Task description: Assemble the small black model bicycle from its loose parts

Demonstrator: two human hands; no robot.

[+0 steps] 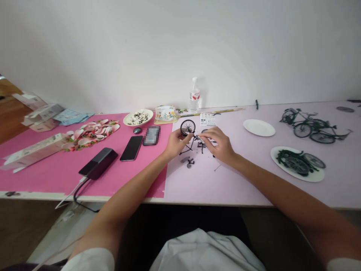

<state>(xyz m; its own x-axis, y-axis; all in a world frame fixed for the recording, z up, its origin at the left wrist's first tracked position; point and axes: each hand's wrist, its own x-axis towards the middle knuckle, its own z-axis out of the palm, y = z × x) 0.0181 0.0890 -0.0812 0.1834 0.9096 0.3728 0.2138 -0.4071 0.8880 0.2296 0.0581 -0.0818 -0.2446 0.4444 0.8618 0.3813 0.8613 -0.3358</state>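
The long lilac-and-pink tabletop [231,188] lies under both bent, inward-reaching forearms. The left hand [175,144] grips a black miniature bicycle [188,128] beside its upright spoked wheel, above the lilac part; the right hand [221,145] bends thumb and forefinger together at the frame, any pinched part indistinct. Behind, the clear plastic bottle's [194,95] red-and-white label and the white printed sheet [208,119] are illegible.

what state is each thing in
Black spoked-wheel model bicycle, partly assembled, in left hand and right hand
Clear plastic bottle, upright, capped
Black rectangular phone, flat, screen dark
Black boxy device, cables attached
Nearer white oval plate, loaded with dark-green parts
Pale round bowl, filled with bits
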